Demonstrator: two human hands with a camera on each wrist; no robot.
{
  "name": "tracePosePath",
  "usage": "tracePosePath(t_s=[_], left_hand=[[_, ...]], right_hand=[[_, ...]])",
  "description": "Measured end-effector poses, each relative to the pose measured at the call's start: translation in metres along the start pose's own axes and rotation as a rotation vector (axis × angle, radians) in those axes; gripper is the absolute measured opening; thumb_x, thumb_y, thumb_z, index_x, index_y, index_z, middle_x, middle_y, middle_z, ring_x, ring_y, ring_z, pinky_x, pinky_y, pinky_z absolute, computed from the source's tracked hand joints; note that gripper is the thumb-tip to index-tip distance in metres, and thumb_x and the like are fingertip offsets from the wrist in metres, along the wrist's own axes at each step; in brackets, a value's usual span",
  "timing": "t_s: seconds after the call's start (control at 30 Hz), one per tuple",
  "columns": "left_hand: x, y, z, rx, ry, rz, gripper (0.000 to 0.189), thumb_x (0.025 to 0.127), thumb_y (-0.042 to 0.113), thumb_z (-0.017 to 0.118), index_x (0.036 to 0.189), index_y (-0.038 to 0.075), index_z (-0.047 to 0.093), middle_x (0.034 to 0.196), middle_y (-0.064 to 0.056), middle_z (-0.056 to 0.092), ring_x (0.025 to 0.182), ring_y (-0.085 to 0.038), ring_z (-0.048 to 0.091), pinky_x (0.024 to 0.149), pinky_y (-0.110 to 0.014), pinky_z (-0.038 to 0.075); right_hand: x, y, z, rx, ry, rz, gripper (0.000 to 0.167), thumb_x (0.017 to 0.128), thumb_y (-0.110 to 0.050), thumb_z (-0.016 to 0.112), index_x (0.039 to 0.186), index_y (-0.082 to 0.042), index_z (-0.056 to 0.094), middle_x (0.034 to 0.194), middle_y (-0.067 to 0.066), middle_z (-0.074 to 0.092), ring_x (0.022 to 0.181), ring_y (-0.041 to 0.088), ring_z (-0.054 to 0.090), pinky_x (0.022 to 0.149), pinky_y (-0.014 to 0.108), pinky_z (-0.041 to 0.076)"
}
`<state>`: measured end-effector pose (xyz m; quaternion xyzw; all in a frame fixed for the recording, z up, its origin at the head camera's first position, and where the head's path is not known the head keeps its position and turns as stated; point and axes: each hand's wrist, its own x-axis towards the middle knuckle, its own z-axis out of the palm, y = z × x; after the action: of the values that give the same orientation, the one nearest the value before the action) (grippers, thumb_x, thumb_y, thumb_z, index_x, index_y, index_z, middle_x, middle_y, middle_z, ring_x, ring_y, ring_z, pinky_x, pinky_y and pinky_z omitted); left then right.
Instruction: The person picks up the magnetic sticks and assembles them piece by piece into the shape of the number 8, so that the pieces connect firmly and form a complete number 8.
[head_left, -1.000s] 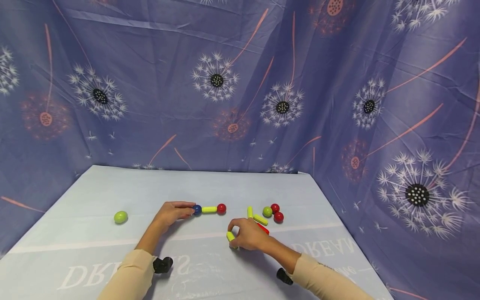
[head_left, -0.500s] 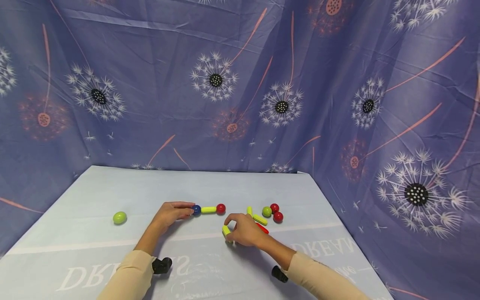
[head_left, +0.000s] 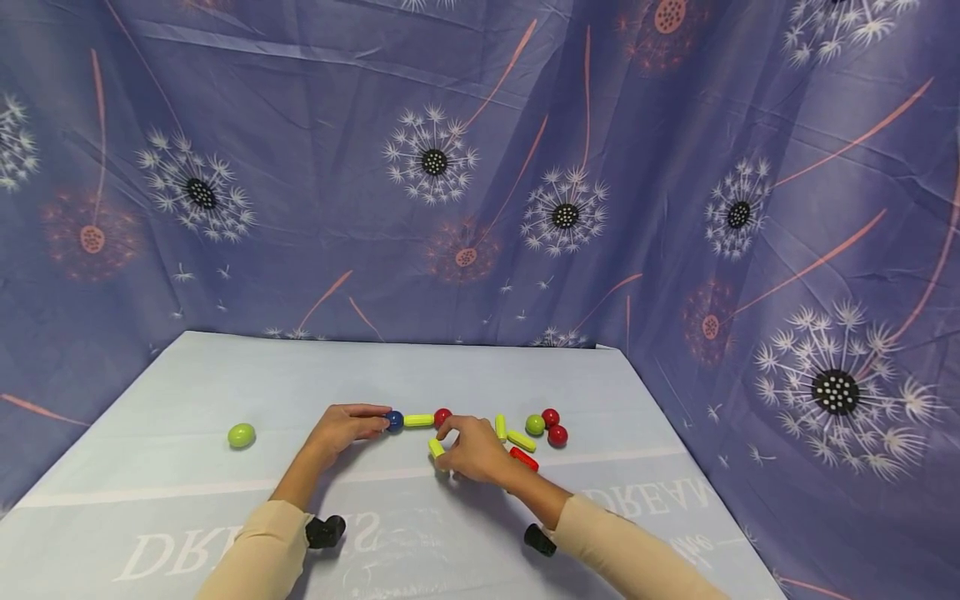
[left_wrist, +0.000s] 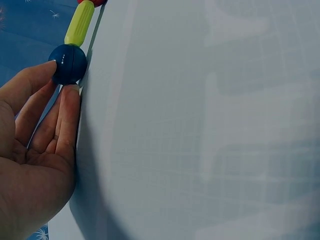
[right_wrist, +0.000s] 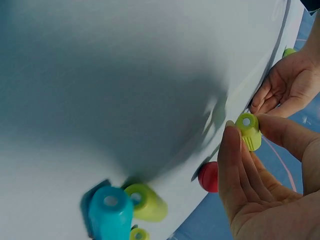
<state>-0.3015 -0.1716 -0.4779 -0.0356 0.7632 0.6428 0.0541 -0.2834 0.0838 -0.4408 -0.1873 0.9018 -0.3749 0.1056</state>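
Note:
My left hand (head_left: pixel 339 432) pinches a dark blue ball (head_left: pixel 395 421) on the table. From that ball a yellow-green rod (head_left: pixel 418 421) runs right to a red ball (head_left: pixel 442 415), the three in one line. In the left wrist view the rod (left_wrist: pixel 79 24) sits end-on against the blue ball (left_wrist: pixel 69 65). My right hand (head_left: pixel 476 452) pinches another yellow-green rod (head_left: pixel 436 448) between thumb and fingertips, just in front of the red ball. A silvery dot marks this rod's end (right_wrist: pixel 248 131) in the right wrist view.
Right of my right hand lie two yellow-green rods (head_left: pixel 521 440), a red rod (head_left: pixel 524 458), a green ball (head_left: pixel 535 425) and two red balls (head_left: pixel 557 435). A cyan rod (right_wrist: pixel 111 215) shows in the right wrist view. Far left lies another green ball (head_left: pixel 242 435). Patterned cloth (head_left: pixel 322 208) hangs behind.
My right hand has moved left and away from me with its yellow-green rod, nearing the red ball and uncovering more of the red rod. The left hand stays on the blue ball.

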Motion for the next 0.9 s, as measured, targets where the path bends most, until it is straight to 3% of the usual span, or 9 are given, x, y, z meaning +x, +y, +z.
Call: tracePosePath(t_s=[0.27, 0.53, 0.9], left_hand=[[0.000, 0.000, 0.000, -0.007, 0.001, 0.008, 0.037, 0.088, 0.009, 0.077, 0.121, -0.005, 0.071, 0.125, -0.023, 0.070, 0.091, -0.011, 0.072, 0.081, -0.026, 0.059], [-0.001, 0.000, 0.000, -0.008, -0.003, 0.011, 0.037, 0.088, 0.011, 0.078, 0.122, -0.004, 0.071, 0.126, -0.022, 0.069, 0.093, -0.012, 0.072, 0.082, -0.027, 0.059], [-0.001, 0.000, -0.001, -0.019, -0.006, 0.027, 0.036, 0.089, 0.011, 0.077, 0.121, -0.005, 0.071, 0.123, -0.022, 0.071, 0.093, -0.011, 0.072, 0.082, -0.026, 0.059]], right_hand=[[0.011, -0.003, 0.009, 0.006, 0.037, -0.029, 0.027, 0.077, -0.009, 0.082, 0.103, -0.008, 0.073, 0.070, -0.002, 0.070, 0.054, 0.011, 0.063, 0.053, 0.026, 0.050], [0.018, -0.007, 0.019, 0.068, 0.067, -0.035, 0.021, 0.077, -0.006, 0.082, 0.096, -0.005, 0.074, 0.064, 0.000, 0.069, 0.052, 0.017, 0.066, 0.048, 0.025, 0.050], [0.023, -0.013, 0.035, 0.078, 0.067, -0.025, 0.022, 0.081, -0.010, 0.080, 0.101, -0.003, 0.075, 0.060, 0.001, 0.069, 0.049, 0.016, 0.065, 0.046, 0.025, 0.049]])
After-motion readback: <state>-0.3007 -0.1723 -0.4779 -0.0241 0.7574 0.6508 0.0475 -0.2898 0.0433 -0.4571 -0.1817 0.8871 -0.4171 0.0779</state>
